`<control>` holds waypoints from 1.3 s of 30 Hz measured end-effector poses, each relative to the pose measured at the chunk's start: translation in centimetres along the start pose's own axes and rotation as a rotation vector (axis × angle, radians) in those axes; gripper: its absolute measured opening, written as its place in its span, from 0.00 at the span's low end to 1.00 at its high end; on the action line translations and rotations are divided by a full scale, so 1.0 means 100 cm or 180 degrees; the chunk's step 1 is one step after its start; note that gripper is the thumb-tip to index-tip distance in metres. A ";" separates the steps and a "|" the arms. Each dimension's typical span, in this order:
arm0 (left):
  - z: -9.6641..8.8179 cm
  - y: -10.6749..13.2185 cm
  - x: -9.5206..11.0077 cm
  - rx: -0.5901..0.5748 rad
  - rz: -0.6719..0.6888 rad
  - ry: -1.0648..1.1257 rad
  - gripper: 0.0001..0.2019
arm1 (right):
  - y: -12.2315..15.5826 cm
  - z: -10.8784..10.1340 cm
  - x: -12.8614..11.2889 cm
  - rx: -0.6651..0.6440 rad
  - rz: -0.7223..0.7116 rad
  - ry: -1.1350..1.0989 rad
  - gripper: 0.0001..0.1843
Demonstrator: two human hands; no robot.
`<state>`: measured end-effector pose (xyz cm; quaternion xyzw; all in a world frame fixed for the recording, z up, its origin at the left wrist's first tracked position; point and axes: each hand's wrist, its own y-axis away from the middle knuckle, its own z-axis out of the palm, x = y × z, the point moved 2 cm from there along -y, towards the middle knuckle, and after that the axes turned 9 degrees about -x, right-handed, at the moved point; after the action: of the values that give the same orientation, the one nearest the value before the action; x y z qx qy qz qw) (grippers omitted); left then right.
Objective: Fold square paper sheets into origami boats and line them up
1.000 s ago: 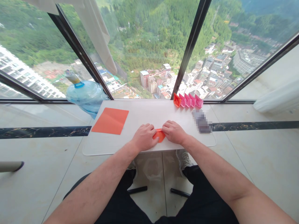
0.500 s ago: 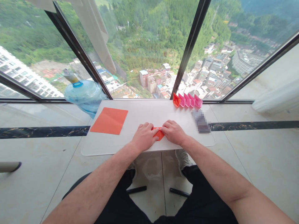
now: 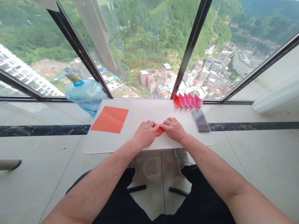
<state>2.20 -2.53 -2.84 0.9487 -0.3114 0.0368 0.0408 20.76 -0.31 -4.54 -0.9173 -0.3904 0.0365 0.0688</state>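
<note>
Between my two hands a small piece of folded orange paper (image 3: 160, 132) lies near the front edge of the white table (image 3: 144, 109). My left hand (image 3: 146, 133) grips its left side, thumb and fingers closed on it. From the other side my right hand (image 3: 174, 128) pinches the upper right part. My fingers cover both side edges of the paper. To the left, a larger orange paper sheet (image 3: 109, 119) rests flat on the table.
A row of folded orange and pink paper shapes (image 3: 187, 100) stands at the table's back right. In front of it lies a blurred-out dark object (image 3: 201, 121). A blue water jug (image 3: 86, 95) stands behind the left corner. Tall windows (image 3: 149, 40) rise behind the table.
Both hands and the folded paper have shifted slightly away from me, toward the window. My grip on the paper stays nearly the same.
</note>
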 end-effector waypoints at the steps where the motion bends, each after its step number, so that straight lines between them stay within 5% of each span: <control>1: 0.000 -0.004 -0.002 -0.0010 -0.0049 -0.0023 0.17 | -0.004 0.000 0.002 -0.0024 0.0045 -0.0002 0.13; 9: 0.002 -0.027 -0.011 0.0025 -0.0358 -0.0076 0.15 | -0.025 0.003 0.011 -0.0219 0.0338 -0.0159 0.11; 22: 0.003 -0.026 -0.008 0.0200 -0.0079 -0.0047 0.13 | 0.001 0.002 0.013 -0.0071 0.0406 0.0043 0.14; 39: 0.002 -0.025 0.005 0.0074 -0.0209 -0.0173 0.19 | -0.001 -0.021 -0.001 -0.0856 0.1552 0.0280 0.15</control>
<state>4.08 -0.86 -3.08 0.9595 -0.2806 0.0133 0.0225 20.84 -0.51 -2.48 -0.9858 -0.1562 -0.0400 -0.0475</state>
